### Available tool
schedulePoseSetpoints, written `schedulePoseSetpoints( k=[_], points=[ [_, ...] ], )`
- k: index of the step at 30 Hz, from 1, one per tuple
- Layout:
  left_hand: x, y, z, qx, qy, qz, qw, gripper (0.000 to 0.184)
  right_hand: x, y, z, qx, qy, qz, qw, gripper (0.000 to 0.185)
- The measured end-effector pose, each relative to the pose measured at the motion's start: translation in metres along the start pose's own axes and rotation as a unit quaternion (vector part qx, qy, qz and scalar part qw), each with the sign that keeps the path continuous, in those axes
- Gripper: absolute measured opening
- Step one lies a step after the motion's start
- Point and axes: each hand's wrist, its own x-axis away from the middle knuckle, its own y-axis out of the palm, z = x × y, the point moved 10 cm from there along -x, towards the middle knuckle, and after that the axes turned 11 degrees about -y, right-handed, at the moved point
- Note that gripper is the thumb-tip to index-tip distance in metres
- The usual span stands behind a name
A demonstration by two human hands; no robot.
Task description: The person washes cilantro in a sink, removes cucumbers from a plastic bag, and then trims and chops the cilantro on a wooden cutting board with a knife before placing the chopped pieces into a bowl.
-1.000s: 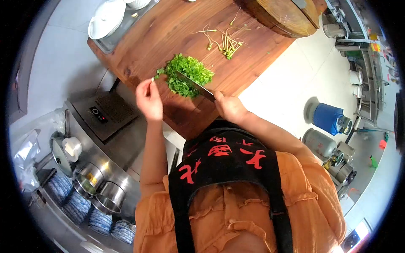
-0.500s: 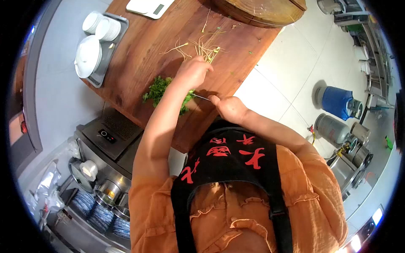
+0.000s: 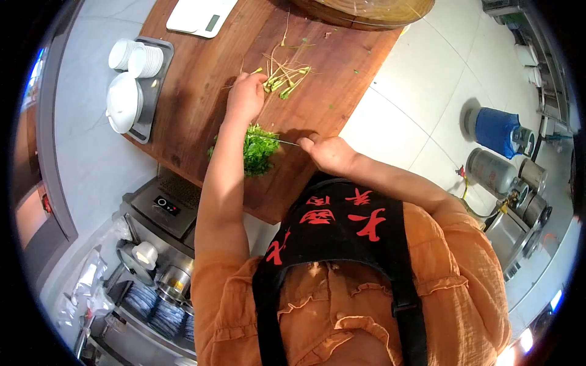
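Observation:
My left hand [image 3: 246, 96] is at the left end of a loose pile of pale root ends [image 3: 287, 79], its fingertips pinched together at a stem. Wrapped round a knife's handle, my right hand [image 3: 329, 154] is near the front right edge of the wooden table. The knife [image 3: 278, 140] is seen almost edge-on, its blade reaching left over the chopped green herbs [image 3: 259, 152]. My left forearm hides part of the herb pile.
A white scale [image 3: 200, 15] and a round wooden block [image 3: 372, 12] stand at the far side of the table [image 3: 195, 91]. Left is a metal tray [image 3: 152, 97] with white dishes. A control panel [image 3: 166, 206] sits below left; gas cylinders [image 3: 491, 171] stand on the floor at right.
My left hand has moved from beside the herbs up to the root ends, then to their left end. The knife has turned edge-on in my right hand. The camera view has shifted.

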Motion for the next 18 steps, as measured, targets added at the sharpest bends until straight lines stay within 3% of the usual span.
schedulePoseSetpoints(
  k=[5,6,8,10,12,16,18],
  points=[
    [0.045,-0.068,-0.02,0.225,-0.019,0.166,0.96,0.02,-0.006,0.013,0.025,-0.029,0.09,-0.036,0.995,0.03],
    [0.064,-0.083,-0.026,0.253,-0.016,0.205,0.946,0.02,-0.01,-0.01,0.005,-0.05,0.103,-0.124,0.986,0.033],
    [0.103,-0.094,-0.047,0.259,-0.068,0.24,0.933,0.018,-0.017,-0.022,0.003,0.026,0.092,-0.086,0.992,0.032],
    [0.141,-0.091,-0.065,0.221,-0.102,0.261,0.934,0.016,-0.024,-0.018,0.008,0.039,0.092,-0.073,0.992,0.032],
    [0.163,-0.079,-0.082,0.273,-0.147,0.253,0.916,0.015,-0.027,-0.013,0.014,0.055,0.092,-0.06,0.992,0.032],
    [0.154,-0.087,-0.041,0.268,-0.075,0.248,0.928,0.011,-0.026,-0.01,0.003,0.122,0.053,-0.047,0.99,0.031],
    [0.128,-0.085,-0.008,0.204,-0.025,0.224,0.953,0.012,-0.028,-0.009,-0.003,0.135,0.051,-0.06,0.988,0.031]
  ],
)
